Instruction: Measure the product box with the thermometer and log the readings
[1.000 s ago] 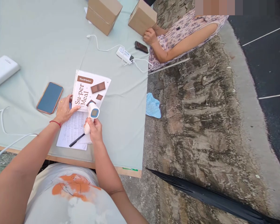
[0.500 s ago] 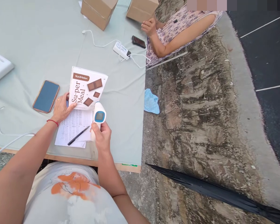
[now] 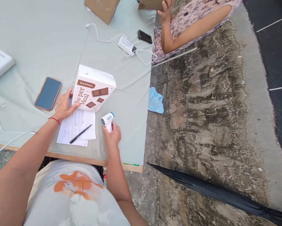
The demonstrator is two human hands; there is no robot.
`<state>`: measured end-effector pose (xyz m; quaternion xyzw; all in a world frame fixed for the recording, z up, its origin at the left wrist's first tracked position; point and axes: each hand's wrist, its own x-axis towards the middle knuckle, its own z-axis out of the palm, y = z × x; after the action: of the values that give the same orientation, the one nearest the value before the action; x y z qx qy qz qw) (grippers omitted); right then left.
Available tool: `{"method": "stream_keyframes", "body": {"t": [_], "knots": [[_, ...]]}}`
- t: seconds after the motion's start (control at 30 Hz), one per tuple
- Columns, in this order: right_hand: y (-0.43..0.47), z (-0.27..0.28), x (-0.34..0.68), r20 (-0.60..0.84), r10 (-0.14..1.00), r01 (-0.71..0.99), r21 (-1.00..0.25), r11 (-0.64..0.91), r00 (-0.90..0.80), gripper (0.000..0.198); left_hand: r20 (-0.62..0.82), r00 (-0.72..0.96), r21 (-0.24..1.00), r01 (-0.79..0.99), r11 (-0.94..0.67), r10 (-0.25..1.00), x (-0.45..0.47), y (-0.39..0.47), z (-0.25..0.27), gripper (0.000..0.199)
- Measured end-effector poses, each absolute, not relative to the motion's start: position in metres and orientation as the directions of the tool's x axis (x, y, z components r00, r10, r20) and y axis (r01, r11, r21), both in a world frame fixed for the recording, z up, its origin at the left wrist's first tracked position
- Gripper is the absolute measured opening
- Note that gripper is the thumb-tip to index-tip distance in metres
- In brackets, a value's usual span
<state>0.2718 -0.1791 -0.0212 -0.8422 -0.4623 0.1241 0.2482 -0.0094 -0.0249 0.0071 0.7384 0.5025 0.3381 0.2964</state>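
Observation:
My left hand (image 3: 65, 105) grips the lower left edge of a white and brown "NutriMotion Su-per Meal" box (image 3: 96, 83), thumb on its front. The box is tilted, showing its front and white top. In my right hand (image 3: 113, 134) is a white infrared thermometer (image 3: 107, 120) with blue trim, held by its handle just right of the box's lower corner and apart from it. Printed sheets (image 3: 71, 127) lie beneath the box, with a black pen (image 3: 81, 134) across them. Left of my left hand lies a smartphone (image 3: 48, 93) in a brown-edged case.
A white power bank (image 3: 0, 66) sits at the far left. At the back are a cardboard box (image 3: 103, 9), a white device (image 3: 126, 46) with a cable, and a black phone (image 3: 145, 36). A co-worker's hand (image 3: 165, 12) touches another carton. A blue cloth (image 3: 156, 100) lies beyond the table's right edge.
My right hand has moved right, away from the box, and the thermometer has turned so its buttons show. The box has tilted, revealing more of its top. The co-worker's carton has shifted back.

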Motion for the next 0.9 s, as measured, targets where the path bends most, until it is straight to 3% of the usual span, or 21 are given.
{"method": "stream_keyframes", "body": {"t": [0.17, 0.3, 0.43, 0.6, 0.77, 0.9], "knots": [[-0.183, -0.019, 0.270, 0.111, 0.861, 0.784, -0.483, -0.390, 0.497, 0.052, 0.210, 0.303, 0.743, 0.568, -0.353, 0.930, -0.010, -0.026, 0.010, 0.098], [-0.184, -0.010, 0.252, 0.277, 0.905, 0.859, -0.488, -0.157, 0.323, 0.037, 0.212, 0.328, 0.734, 0.569, -0.371, 0.921, -0.011, -0.026, 0.011, 0.098], [-0.180, 0.001, 0.227, 0.171, 0.980, 0.837, -0.516, 0.181, -0.106, 0.030, 0.211, 0.330, 0.726, 0.577, -0.374, 0.920, -0.011, -0.026, 0.012, 0.096], [-0.175, 0.012, 0.220, 0.032, 0.941, 0.826, -0.469, 0.312, -0.337, 0.023, 0.186, 0.339, 0.727, 0.584, -0.362, 0.922, -0.010, -0.026, 0.015, 0.085], [-0.178, 0.018, 0.236, 0.030, 0.943, 0.787, -0.543, 0.294, -0.331, 0.015, 0.145, 0.316, 0.714, 0.623, -0.320, 0.938, -0.008, -0.024, 0.014, 0.085], [-0.182, 0.014, 0.234, 0.107, 0.994, 0.587, -0.803, 0.109, -0.038, 0.016, 0.113, 0.314, 0.715, 0.633, -0.297, 0.943, -0.006, -0.024, 0.014, 0.087]]}}
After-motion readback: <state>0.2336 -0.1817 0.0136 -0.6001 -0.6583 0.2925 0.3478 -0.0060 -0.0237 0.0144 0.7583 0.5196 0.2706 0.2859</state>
